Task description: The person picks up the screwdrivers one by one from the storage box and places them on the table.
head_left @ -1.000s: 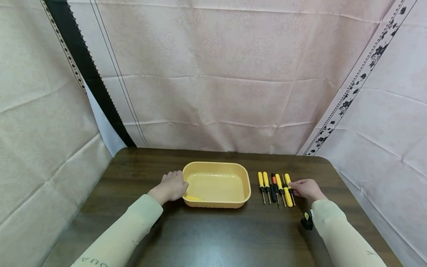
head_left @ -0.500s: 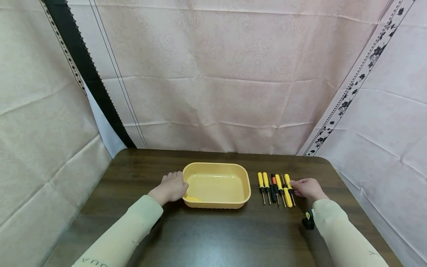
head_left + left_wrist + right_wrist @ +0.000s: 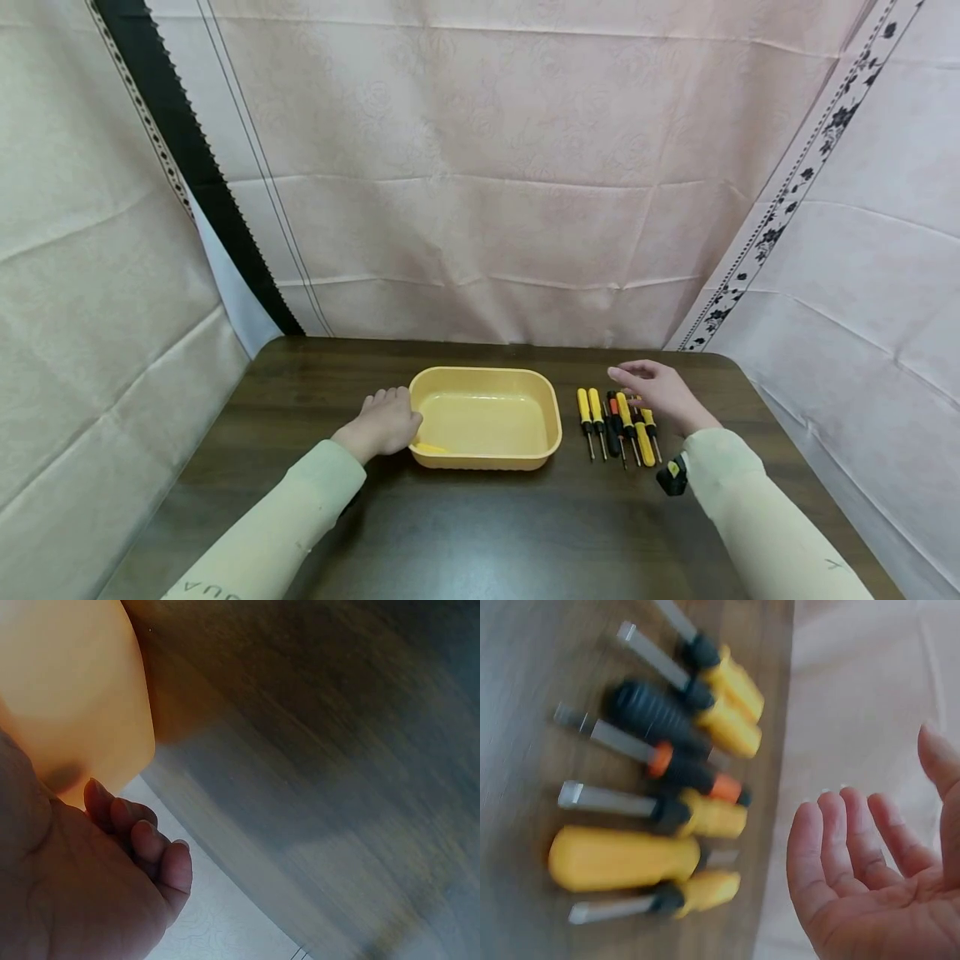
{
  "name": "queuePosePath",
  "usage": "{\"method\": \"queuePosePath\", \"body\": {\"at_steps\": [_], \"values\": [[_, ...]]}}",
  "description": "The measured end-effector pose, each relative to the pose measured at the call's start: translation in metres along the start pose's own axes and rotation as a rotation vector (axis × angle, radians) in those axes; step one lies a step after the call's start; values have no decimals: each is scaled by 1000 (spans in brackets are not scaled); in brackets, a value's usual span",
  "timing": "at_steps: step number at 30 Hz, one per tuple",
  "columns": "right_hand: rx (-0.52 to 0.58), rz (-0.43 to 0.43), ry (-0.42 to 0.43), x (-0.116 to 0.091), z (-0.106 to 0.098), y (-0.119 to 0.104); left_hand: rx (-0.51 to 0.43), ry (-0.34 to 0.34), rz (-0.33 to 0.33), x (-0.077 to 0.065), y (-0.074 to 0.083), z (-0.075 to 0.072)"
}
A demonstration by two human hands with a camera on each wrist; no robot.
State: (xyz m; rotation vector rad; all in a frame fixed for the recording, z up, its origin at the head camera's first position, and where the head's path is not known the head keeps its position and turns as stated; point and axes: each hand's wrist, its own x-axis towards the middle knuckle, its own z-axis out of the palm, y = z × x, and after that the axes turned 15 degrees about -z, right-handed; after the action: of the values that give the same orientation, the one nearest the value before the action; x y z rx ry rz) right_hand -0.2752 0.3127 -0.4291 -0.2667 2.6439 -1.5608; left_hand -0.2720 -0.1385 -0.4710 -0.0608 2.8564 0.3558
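My left hand (image 3: 381, 423) grips the left side of a yellow plastic tub (image 3: 551, 425) at its rim; in the left wrist view the fingers (image 3: 174, 864) are curled beside the tub's wall. A brighter yellow piece (image 3: 431, 448) shows in the tub's front left corner, its kind unclear. My right hand (image 3: 660, 392) is raised over the right end of a row of screwdrivers (image 3: 585, 408), holding nothing. Its fingers are apart and loosely bent in the right wrist view. Most screwdrivers have yellow handles; one is black and orange (image 3: 694, 774), another has a black handle (image 3: 656, 712).
A dark wooden table (image 3: 480, 533) carries everything. Behind it and at both sides hang pale patterned cloths (image 3: 487, 208), close to the table's far edge. The tub stands between my left hand and the screwdrivers.
My right hand has let go of the rightmost screwdriver's handle and moved up and to the left, over the row. The left hand and the tub have stayed in place.
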Motion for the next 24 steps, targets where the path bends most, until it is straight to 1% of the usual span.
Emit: {"method": "queuePosePath", "body": {"at_steps": [4,9,13,18,24], "values": [[0,-66,-27,8,20,-18,4,7,-3,-1,-1,0],[13,-116,-53,18,45,-35,11,17,-5,-3,-2,-2],[-44,-173,-77,21,65,-48,10,33,-2,-5,-3,-3],[-101,-233,-100,24,88,-58,10,55,5,-6,-2,-3],[-88,-304,-166,27,118,-64,4,47,10,-8,0,-2]]}}
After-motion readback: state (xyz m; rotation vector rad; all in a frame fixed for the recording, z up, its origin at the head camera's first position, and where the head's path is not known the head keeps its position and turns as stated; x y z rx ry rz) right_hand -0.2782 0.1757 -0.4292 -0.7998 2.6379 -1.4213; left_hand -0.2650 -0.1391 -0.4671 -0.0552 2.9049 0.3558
